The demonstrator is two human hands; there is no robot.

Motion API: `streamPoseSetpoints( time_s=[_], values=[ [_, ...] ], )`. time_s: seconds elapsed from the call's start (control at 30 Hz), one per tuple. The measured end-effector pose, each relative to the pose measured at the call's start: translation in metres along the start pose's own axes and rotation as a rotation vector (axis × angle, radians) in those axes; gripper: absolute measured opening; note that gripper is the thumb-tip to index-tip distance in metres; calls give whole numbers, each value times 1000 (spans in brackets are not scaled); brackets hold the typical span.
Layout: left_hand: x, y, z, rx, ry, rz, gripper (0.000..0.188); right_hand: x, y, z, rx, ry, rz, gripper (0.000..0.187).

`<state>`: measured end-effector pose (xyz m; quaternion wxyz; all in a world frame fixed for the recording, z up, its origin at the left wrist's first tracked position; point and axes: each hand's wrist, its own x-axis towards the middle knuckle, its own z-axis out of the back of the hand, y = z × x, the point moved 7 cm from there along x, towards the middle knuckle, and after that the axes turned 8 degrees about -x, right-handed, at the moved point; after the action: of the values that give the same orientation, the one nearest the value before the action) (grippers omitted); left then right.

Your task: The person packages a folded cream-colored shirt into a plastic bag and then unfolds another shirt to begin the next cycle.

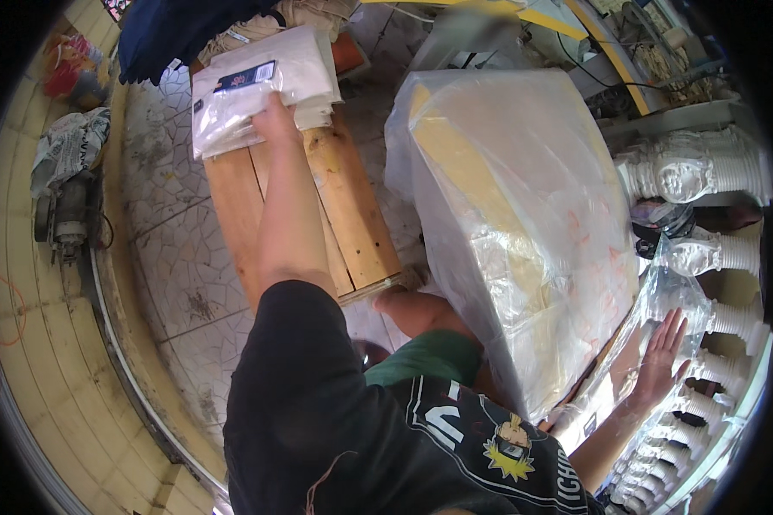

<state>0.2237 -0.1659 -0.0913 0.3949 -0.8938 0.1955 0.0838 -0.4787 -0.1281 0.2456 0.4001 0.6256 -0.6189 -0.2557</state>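
My left hand (276,122) reaches forward to a stack of pale folded garments in clear plastic bags (223,116). Its fingers are bunched together on the top bagged garment, near a dark label (247,75); the fingertips are partly hidden. The stack rests on the far end of a wooden bench (361,215). At the lower right my right hand (660,365) is stretched flat with its fingers extended. Clear plastic (674,296) lies around that hand, beside a large block wrapped in cloudy sheeting (524,223). Whether the right palm touches the plastic, I cannot tell.
White balusters (717,322) line the right side. To the left run a low tiled ledge (39,343) and a small motor-like machine (64,219). Dark blue cloth (172,34) hangs at the far left, and a yellow metal frame (610,51) stands at the far right.
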Motion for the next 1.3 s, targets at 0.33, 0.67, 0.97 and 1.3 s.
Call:
streamPoseSetpoints(
  time_s=[0.33,0.67,0.97,1.3],
  values=[
    [17,21,0,121,-4,170,36,-5,-1,8,9,15,-21,69],
    [-39,24,82,105,322,-304,27,-23,0,-12,-8,-23,-5,74],
    [-484,-66,-203,137,1460,-85,43,-131,33,-22,163,-1,21,74],
    [-763,-60,-168,576,2234,443,33,-237,63,-10,-238,185,81,58]
  ],
)
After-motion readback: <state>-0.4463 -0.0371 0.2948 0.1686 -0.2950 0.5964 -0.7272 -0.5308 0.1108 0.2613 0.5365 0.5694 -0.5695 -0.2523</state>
